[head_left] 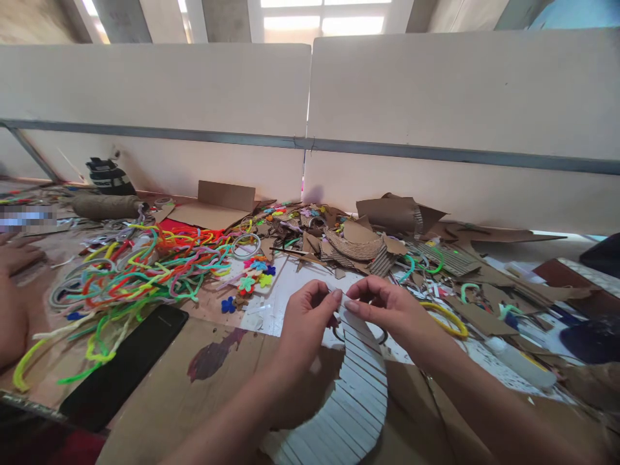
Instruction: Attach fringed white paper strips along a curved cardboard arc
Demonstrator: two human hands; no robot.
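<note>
A curved strip of pale cardboard (pixel 361 391), scored with several crosswise cuts, rises from the bottom edge and narrows at its top. My left hand (pixel 312 316) pinches that top end between thumb and fingers. On the other side of the same tip, my right hand (pixel 382 307) closes thumb and forefinger on it. Dark rings, perhaps scissor handles, show partly behind the strip beside the fingers. Under the strip lies a flat brown cardboard sheet (pixel 242 381) with a dark stain.
Colourful pipe cleaners (pixel 155 265) heap up at left, near a black phone (pixel 126 365) and another person's arm (pixel 14 303). Small felt-like flowers (pixel 247 284) lie mid-table. Cardboard scraps (pixel 349 242) pile along the white partition (pixel 436 97). A glue bottle (pixel 520 361) lies at right.
</note>
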